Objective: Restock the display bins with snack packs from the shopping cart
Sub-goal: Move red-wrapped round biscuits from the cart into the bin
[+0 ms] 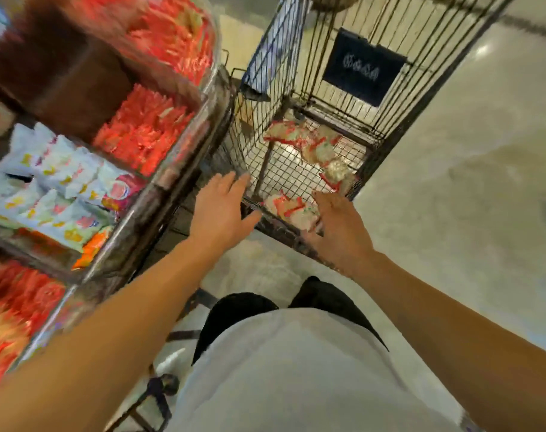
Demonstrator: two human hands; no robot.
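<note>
A wire shopping cart (pixel 387 141) stands ahead of me with several red-and-white snack packs (pixel 315 148) lying on its mesh floor. My left hand (pixel 222 210) hovers over the cart's near left corner, fingers straight and spread, holding nothing. My right hand (pixel 338 226) reaches over the near rim with loose fingers just above the closest snack pack (pixel 289 208); no grip shows. To the left stands the display rack, its bins (pixel 172 169) filled with red packs (pixel 144 132) and white packs (pixel 50 182).
The rack's metal edge sits close beside the cart's left side. A dark sign (pixel 360 68) hangs on the cart's far wall. Pale polished floor (pixel 468 198) stretches to the right. My white shirt and dark trousers fill the bottom of the view.
</note>
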